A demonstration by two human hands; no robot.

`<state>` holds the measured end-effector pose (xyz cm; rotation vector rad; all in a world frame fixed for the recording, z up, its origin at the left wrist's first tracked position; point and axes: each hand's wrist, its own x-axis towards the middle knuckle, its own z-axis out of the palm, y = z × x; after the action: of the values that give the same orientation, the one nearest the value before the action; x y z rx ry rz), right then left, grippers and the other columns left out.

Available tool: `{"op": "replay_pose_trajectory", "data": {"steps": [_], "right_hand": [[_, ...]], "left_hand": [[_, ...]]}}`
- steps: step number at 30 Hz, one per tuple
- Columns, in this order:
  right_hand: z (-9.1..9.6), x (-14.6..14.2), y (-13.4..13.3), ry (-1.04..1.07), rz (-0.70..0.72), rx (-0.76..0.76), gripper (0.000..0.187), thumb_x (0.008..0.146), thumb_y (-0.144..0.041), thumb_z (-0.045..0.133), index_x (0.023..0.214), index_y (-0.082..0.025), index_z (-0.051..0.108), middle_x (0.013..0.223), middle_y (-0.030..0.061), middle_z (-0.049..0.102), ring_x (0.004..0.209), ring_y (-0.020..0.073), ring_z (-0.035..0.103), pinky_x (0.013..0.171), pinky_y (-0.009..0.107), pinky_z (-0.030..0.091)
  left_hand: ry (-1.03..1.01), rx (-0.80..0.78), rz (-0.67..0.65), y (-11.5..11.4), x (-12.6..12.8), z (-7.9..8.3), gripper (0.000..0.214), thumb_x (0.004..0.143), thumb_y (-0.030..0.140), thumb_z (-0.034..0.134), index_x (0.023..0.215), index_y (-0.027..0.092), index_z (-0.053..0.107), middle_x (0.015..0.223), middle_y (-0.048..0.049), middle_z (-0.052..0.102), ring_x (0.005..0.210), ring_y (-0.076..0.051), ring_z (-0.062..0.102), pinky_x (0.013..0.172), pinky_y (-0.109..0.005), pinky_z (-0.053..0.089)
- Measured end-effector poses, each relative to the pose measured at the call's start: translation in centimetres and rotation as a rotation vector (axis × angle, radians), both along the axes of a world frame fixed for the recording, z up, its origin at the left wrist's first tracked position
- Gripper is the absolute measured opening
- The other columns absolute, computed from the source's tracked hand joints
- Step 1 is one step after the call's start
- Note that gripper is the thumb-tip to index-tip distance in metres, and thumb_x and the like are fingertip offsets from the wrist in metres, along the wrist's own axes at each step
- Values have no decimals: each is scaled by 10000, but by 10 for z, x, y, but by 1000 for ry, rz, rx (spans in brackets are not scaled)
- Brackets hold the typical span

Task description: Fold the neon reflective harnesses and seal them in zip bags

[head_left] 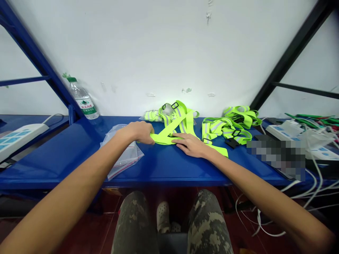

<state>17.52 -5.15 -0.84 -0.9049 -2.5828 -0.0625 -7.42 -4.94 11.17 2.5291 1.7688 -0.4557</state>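
A neon-yellow reflective strap harness point(177, 124) lies on the blue shelf point(169, 165) in front of me. My left hand point(139, 132) is closed, pinching the left end of a folded strap. My right hand point(191, 144) lies flat with fingers stretched out, pressing the strap down on the shelf. A clear zip bag with a red seal point(124, 155) lies under my left forearm.
More neon strap bundles point(227, 127) lie to the right and one point(152, 115) at the wall. A water bottle point(82, 100) stands at back left. Power strips point(18, 138) point(299, 135) and white cables point(312, 183) flank the shelf. My knees show below the edge.
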Motion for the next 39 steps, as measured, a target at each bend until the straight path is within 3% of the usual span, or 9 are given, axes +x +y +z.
{"op": "replay_pose_trajectory", "data": {"steps": [4,8,12,18,23,26,30,36,39], "right_hand": [[0,-7,4,-33,23,-30,385,991,-247,427,1302,-181,643,1470,117,512,1295,286,547,1056,457,460],[0,-16,7,-65,69,-47,418,978,-194,421,1357,-169,595,1455,136,523,1331,285,515,1075,470,437],[0,-24,7,-59,112,-80,419,1001,-254,408,1377,-168,570,1420,133,560,1329,276,510,1094,465,413],[0,-33,-5,-163,-2,-66,409,1026,-318,338,1239,-148,642,1189,146,692,1058,263,657,946,431,490],[-1,-34,-10,-228,-36,-26,410,1029,-298,318,1087,-115,680,1000,141,723,901,237,673,846,372,492],[-3,-34,-9,-229,-47,41,346,1004,-240,372,1095,-105,678,1042,151,712,938,242,662,866,368,477],[-7,-31,-12,-208,-63,102,282,960,-167,440,1085,-101,683,1033,144,711,937,240,656,859,356,472],[-7,-18,-23,83,-135,298,278,972,-281,458,874,-142,677,829,111,680,818,239,618,768,374,472],[-5,-12,-23,270,-257,339,198,907,-227,498,981,-143,662,1002,152,654,956,280,589,832,409,479]], "left_hand": [[-184,41,-90,0,-3,13,500,700,444,632,1139,223,725,1011,-78,743,876,-255,669,754,-323,498],[-528,178,-277,1,6,7,474,734,430,688,1136,181,725,1168,-76,716,1041,-246,649,917,-332,481],[-810,194,-336,6,23,-20,549,719,433,753,1201,179,691,1248,-87,681,1129,-271,624,962,-368,480],[-1056,83,-266,11,45,-73,833,717,369,777,1458,177,448,1186,-113,670,895,-222,703,835,-352,546],[-994,178,-282,11,50,-99,702,840,423,657,1446,140,444,1199,-150,687,1124,-278,649,990,-409,481],[-907,228,-337,11,50,-105,501,950,439,489,1309,105,591,1194,-165,686,1099,-279,643,969,-398,478],[-845,287,-382,11,49,-112,507,1004,415,372,1357,105,562,1118,-144,677,1048,-252,626,947,-381,475],[-787,364,-378,7,44,-124,494,1018,397,343,1420,159,502,1181,-131,611,1101,-237,587,966,-381,459],[-715,401,-404,3,44,-126,469,1022,360,324,1404,171,518,1185,-134,595,1100,-244,572,944,-400,457]]}}
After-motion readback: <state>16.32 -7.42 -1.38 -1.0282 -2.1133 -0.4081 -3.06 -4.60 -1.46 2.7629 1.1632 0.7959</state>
